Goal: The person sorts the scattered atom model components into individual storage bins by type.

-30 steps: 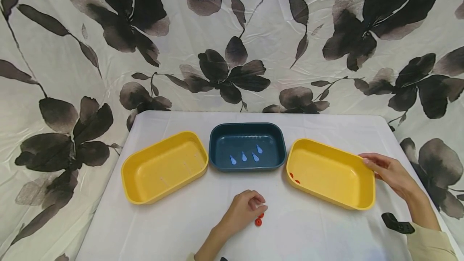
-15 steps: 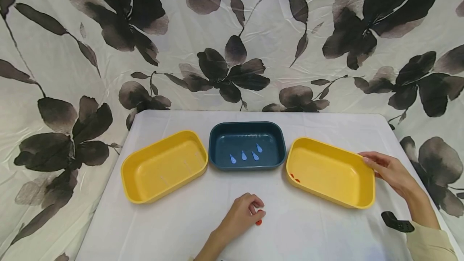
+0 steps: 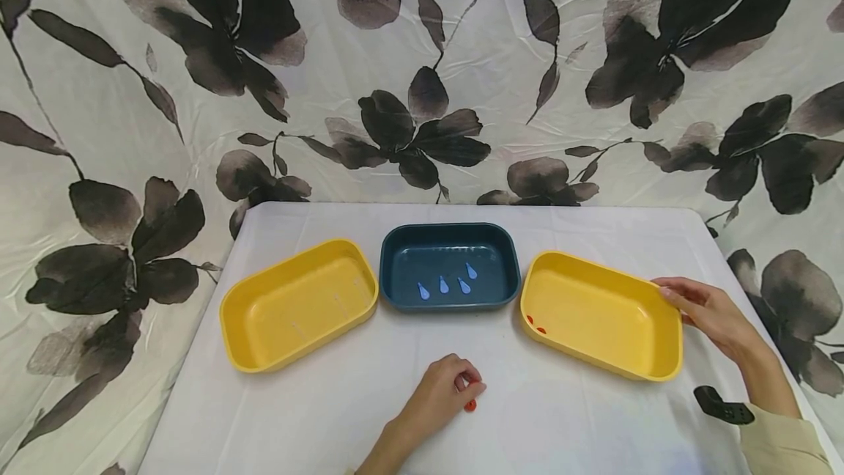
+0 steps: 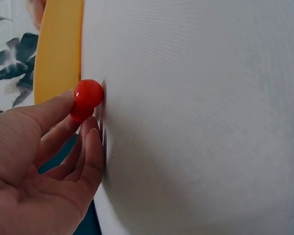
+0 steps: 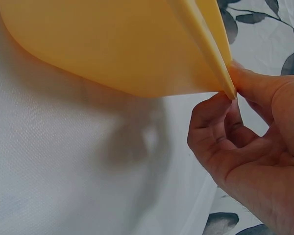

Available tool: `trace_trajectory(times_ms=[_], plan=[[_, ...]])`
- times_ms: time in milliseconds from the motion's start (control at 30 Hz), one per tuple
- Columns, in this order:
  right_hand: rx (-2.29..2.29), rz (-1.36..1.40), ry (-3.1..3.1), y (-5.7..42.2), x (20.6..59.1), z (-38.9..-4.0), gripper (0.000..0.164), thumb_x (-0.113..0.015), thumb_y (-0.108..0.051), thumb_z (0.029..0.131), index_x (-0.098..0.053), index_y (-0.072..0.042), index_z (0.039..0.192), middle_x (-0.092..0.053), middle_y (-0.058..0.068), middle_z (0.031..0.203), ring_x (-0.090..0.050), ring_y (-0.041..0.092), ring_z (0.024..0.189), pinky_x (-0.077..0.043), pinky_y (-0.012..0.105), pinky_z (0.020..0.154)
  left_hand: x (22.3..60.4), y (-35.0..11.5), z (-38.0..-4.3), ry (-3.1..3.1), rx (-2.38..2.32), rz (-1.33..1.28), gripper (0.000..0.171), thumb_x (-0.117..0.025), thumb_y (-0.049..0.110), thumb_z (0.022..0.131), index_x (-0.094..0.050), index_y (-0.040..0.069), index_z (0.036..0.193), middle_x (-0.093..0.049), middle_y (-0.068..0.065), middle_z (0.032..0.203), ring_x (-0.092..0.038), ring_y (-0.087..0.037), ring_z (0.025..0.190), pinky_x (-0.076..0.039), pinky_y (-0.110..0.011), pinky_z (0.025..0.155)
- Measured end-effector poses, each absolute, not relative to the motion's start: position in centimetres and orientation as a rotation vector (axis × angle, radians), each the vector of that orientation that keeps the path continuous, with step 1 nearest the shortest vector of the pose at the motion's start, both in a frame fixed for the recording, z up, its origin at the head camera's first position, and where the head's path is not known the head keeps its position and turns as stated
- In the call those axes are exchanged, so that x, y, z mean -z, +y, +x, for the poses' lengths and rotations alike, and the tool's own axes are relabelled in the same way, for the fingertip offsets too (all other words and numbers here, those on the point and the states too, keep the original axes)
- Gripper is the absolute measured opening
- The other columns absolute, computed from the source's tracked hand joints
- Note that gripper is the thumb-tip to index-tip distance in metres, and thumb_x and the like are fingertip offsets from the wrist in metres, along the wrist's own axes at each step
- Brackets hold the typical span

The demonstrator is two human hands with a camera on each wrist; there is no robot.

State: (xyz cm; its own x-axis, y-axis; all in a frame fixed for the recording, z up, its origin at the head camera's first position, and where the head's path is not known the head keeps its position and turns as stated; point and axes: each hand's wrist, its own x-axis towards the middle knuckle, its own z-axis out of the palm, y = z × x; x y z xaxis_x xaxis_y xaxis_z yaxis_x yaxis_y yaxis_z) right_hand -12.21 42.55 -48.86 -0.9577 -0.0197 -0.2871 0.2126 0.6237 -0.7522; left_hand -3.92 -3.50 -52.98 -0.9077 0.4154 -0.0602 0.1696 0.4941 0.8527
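My left hand is low over the white table, its thumb and forefinger pinching a small red bead. A second round red bead lies right beside the fingertips; from the head view this bead shows just below the thumb. On the right, my right hand grips the outer end of a yellow tray, with the thumb and curled fingers on its rim. Two red pieces lie in that tray's left corner.
A dark blue tray with several blue teardrop pieces stands at the middle back. Left of it is another yellow tray holding a few thin, clear pieces. A floral cloth hangs behind the white-covered table.
My left hand has moved slightly down toward the red beads, and its thumb and forefinger have closed on one. My right hand and the trays have stayed in place.
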Motion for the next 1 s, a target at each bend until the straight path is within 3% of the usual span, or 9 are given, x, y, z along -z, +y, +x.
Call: trace_trajectory(times_ms=[267,667,1000], plan=[[1.248,0.156,2.580,42.7,49.0,-12.1,0.069,-0.055,-0.049,0.104,-0.047,0.004,0.148,-0.056,0.017,0.140,-0.058,-0.005,0.096,-0.053,0.015,0.081,53.1,-3.5,-4.4,2.412,-1.487,0.414,0.007,-0.078,0.010,0.092,-0.072,0.007,0.094,-0.062,0.007,0.083,-0.056,-0.001,0.073,-0.052,-0.018,0.068],[1.257,0.137,2.576,42.6,48.8,-12.2,0.067,-0.055,-0.047,0.105,-0.047,0.005,0.147,-0.059,0.013,0.137,-0.059,-0.004,0.096,-0.053,0.016,0.082,52.2,-3.0,-5.7,2.486,-1.526,0.463,0.009,-0.080,0.010,0.090,-0.072,0.006,0.093,-0.060,0.006,0.080,-0.055,-0.002,0.071,-0.053,-0.018,0.067],[1.237,0.146,2.573,42.7,48.8,-12.3,0.069,-0.055,-0.049,0.105,-0.047,0.005,0.147,-0.054,0.023,0.142,-0.059,-0.004,0.096,-0.054,0.018,0.083,50.9,-2.0,-7.1,2.555,-1.522,0.521,0.010,-0.081,0.009,0.090,-0.072,0.005,0.093,-0.062,0.003,0.081,-0.058,-0.010,0.073,-0.054,-0.020,0.069]])
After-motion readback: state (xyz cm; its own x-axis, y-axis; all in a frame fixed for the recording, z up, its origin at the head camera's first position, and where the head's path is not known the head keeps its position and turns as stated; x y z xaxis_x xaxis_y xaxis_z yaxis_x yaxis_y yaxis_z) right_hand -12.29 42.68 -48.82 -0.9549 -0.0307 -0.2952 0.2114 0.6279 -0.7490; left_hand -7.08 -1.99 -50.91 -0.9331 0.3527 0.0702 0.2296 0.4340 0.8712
